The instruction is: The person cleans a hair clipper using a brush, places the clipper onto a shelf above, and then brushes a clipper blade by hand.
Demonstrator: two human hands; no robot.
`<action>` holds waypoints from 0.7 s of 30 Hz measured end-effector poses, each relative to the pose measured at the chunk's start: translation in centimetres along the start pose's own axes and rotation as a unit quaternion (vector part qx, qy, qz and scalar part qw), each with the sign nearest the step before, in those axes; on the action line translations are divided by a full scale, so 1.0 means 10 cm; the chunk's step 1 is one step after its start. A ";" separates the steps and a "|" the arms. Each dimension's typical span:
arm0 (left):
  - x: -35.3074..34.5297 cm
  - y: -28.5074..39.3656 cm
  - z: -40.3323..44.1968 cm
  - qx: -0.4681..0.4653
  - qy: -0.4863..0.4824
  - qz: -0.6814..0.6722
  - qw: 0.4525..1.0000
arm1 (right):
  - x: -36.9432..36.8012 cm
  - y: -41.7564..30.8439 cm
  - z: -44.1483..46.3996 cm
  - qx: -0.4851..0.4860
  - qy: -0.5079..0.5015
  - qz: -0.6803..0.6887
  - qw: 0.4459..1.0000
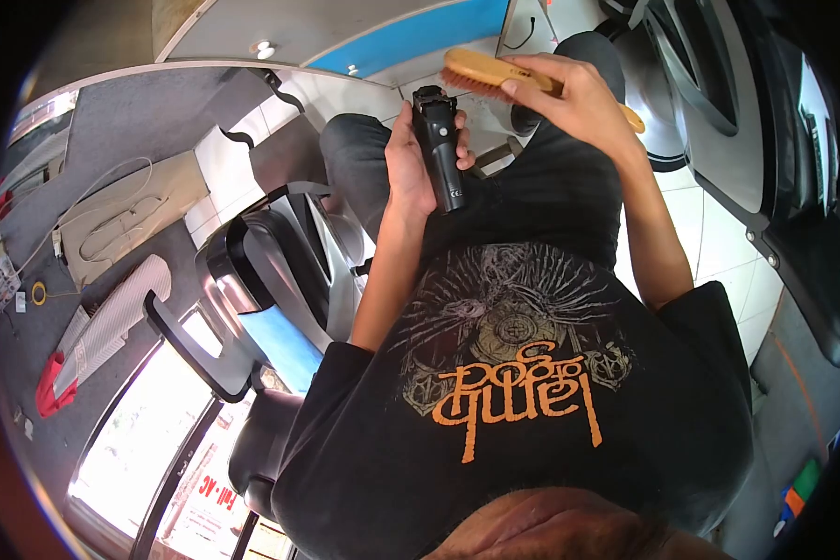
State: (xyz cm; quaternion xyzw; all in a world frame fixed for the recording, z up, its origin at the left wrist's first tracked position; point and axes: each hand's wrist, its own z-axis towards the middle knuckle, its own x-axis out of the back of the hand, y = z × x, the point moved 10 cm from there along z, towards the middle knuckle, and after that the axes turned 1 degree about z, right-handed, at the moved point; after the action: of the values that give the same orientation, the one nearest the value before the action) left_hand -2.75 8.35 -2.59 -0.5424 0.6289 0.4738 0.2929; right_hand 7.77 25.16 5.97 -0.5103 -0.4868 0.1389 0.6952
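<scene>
My left hand (pixel 409 161) is wrapped round a black hair clipper (pixel 439 154), its blade end pointing away from me and its base toward my lap. Fingertips show along the clipper's right side. In my right hand (pixel 574 98) is a wooden-handled brush (pixel 481 70) with reddish-brown bristles. The bristles face down and toward me, a little above and to the right of the clipper's head. Brush and clipper look apart. The brush's handle end sticks out past my right wrist. Both hands are over my legs, in dark trousers (pixel 523 210).
A grey cabinet with a blue panel (pixel 420 42) and white knobs stands ahead. Black and silver salon chairs (pixel 289 252) flank me on the left and right. Farther left lie a brown board (pixel 126 219) with a cable and a rolled patterned sheet (pixel 121 317). White tiles (pixel 700 224) cover the floor.
</scene>
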 end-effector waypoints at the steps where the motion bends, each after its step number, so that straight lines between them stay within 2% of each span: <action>1: 0.01 0.01 0.00 -0.005 0.012 0.017 1.000 | -0.03 -0.12 -0.01 0.010 -0.016 0.007 1.000; 3: 0.02 0.04 -0.01 -0.027 0.042 0.068 0.996 | -0.14 -0.14 -0.02 0.000 -0.057 0.012 0.998; 7: 0.09 0.14 -0.02 -0.084 0.090 0.165 0.979 | -0.01 -0.04 -0.02 -0.027 -0.018 -0.156 0.987; 13: 0.00 0.27 -0.07 -0.167 0.114 0.270 0.941 | -0.14 0.03 -0.08 -0.063 -0.057 0.089 0.992; 16: -0.01 0.25 -0.06 -0.172 0.105 0.302 0.932 | -0.05 -0.08 -0.04 -0.036 -0.029 -0.063 0.997; 19: 0.02 0.26 -0.04 -0.184 0.109 0.304 0.928 | -0.07 0.00 -0.08 -0.069 -0.045 0.074 0.994; 21: 0.03 0.27 -0.06 -0.190 0.115 0.311 0.924 | -0.11 0.01 -0.10 -0.056 -0.043 0.074 0.995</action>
State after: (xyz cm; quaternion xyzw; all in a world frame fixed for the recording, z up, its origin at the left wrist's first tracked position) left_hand -5.37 7.54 -1.89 -0.4155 0.6934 0.5863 -0.0525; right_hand 8.06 23.91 5.36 -0.5761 -0.4843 0.1842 0.6321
